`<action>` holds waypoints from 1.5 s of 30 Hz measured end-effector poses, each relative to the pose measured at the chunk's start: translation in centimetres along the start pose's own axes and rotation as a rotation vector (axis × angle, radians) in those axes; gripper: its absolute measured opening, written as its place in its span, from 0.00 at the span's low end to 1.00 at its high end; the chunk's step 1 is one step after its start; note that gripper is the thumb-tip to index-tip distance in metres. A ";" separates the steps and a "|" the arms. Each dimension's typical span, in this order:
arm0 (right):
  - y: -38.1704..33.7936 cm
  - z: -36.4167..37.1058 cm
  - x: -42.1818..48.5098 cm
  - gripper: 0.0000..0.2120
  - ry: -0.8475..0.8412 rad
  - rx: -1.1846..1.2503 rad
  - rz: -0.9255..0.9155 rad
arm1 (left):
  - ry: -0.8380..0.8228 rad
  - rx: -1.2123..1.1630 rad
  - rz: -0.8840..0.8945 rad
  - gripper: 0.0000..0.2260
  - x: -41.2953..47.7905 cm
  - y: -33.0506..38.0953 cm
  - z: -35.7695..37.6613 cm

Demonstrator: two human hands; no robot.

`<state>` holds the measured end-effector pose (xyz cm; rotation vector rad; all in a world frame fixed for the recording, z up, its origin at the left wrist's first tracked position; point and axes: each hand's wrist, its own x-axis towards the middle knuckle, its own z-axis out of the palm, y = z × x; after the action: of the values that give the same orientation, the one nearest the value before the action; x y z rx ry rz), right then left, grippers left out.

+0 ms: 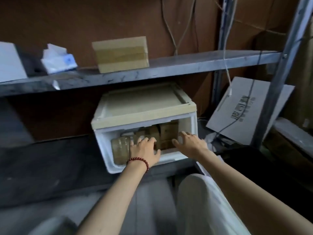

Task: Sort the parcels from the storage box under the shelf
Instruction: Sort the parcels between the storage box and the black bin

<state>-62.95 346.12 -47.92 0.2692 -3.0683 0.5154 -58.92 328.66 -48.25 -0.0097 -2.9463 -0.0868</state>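
Parcels (pixel 169 131) packed inside storage box (pixel 101 143), straight ahead of both hands and a little deeper than the fingertips, so next move judged a short reach inward, then a pull back toward the body. Box under the shelf (pixel 186 65), open front facing the person, long axis running left to right along the shelf edge just above. Brown paper-coloured parcels stacked in the right and back part of the box, upright, edges blurred, count not readable. Bubble-wrapped parcel (pixel 119 149) at the left end of the box mouth, clear wrap over something tan, rounded, probably soft and a bit slippery to grip. Box itself white foam, thick walls, tan-taped lid panel on top, light-looking. Left hand (pixel 145 152) at the box mouth, fingers spread and laid over the right edge of the bubble-wrapped parcel, touching or just off it, cannot tell, nothing pinched; red bead bracelet (pixel 138 161) at the wrist. Right hand (pixel 189 143) at the right half of the box mouth, fingers spread and loosely bent, just in front of the brown parcels, holding nothing, nearer to them than the left. Above the box, on the shelf: taped cardboard carton (pixel 121 54), tissue pack (pixel 57 60) further left. Right of the box: white printed board (pixel 245 109) leaning against the shelf frame
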 end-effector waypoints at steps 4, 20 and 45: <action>-6.1 2.9 0.0 0.30 -0.050 0.033 -0.117 | -0.018 0.003 -0.156 0.18 -2.8 -7.4 -0.9; -7.5 10.1 5.9 0.26 -0.129 0.079 -0.180 | -0.054 -0.355 -0.327 0.28 2.8 -13.4 5.6; -6.0 13.1 12.4 0.27 -0.218 0.135 -0.089 | 0.084 -0.236 -0.552 0.34 10.1 -10.4 10.6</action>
<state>-73.98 334.23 -57.76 0.4945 -3.2135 0.7371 -70.98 318.92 -57.26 0.7497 -2.7476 -0.4960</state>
